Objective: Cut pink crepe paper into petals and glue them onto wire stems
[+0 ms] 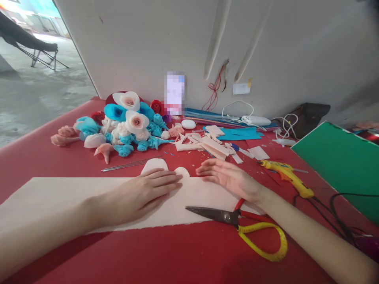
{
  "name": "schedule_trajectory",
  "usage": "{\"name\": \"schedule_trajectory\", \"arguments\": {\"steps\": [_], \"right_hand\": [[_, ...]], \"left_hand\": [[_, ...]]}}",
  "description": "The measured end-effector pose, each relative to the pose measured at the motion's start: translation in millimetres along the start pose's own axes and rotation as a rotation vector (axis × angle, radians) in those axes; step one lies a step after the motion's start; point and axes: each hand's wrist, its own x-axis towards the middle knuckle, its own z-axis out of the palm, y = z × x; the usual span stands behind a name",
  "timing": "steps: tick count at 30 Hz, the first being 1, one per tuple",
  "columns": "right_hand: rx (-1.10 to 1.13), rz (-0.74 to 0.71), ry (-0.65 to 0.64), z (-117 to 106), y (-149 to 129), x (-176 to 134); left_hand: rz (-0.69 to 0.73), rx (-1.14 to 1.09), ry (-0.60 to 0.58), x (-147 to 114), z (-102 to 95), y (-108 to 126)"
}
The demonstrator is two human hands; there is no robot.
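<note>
A long sheet of pale paper [44, 197] lies across the red table. My left hand [142, 193] rests flat on it, palm down with the fingers stretched out. Just beyond those fingertips are two pale rounded paper pieces, a larger one [154, 163] and a smaller one [182, 171]. My right hand [226, 177] is over the sheet's right part, fingers extended to the left and holding nothing visible. Below my right wrist lies a pair of scissors [213, 213] with yellow and red handles, its blades pointing left over the sheet.
Paper flowers [127, 126] are heaped at the back left. Thin wires [130, 163] lie before them. Paper scraps [207, 142] cover the back middle. On the right are a yellow glue gun [288, 177] with its black cord and a green board [340, 161]. A power strip [256, 120] sits by the wall.
</note>
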Motion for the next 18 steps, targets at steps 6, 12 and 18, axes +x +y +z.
{"name": "schedule_trajectory", "arguments": {"steps": [6, 12, 18], "right_hand": [[-0.029, -0.112, 0.182, 5, 2, 20], [-0.122, -0.141, 0.175, 9, 3, 34], [-0.342, -0.148, 0.142, 11, 1, 37]], "left_hand": [[0.009, -0.008, 0.021, -1, 1.9, -1], [-0.005, -0.021, 0.008, 0, -0.1, 1], [-0.009, -0.018, -0.002, -1, -0.1, 1]]}}
